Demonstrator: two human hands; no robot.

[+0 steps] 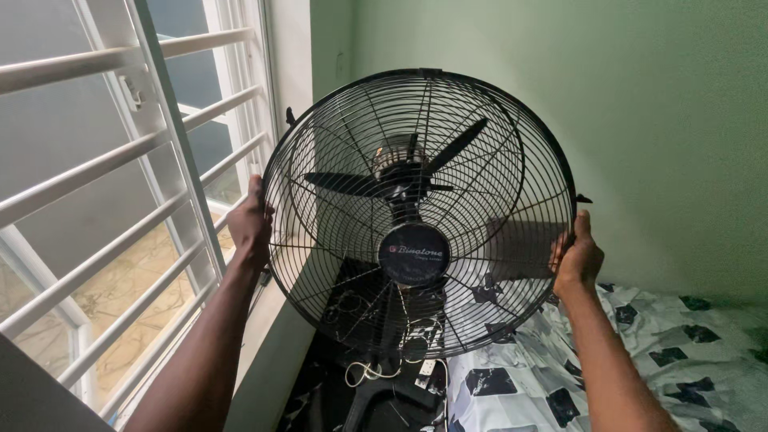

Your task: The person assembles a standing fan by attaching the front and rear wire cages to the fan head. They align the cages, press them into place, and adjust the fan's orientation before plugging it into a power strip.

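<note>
Gripping the black fan guard (420, 216) at its rim, left hand (250, 224) and right hand (576, 260) clamped on opposite sides, calls for keeping it level and square before the blades (400, 176), near the window bars (120, 200).

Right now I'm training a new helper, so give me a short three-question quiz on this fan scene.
1. True or false: both hands grip the rim of the fan grille.
2. Which side is the barred window on: A) left B) right?
3. What lies under the right hand?

Key: 1. True: the left hand and right hand hold opposite edges. 2. A. 3. A patterned bedsheet.
</note>
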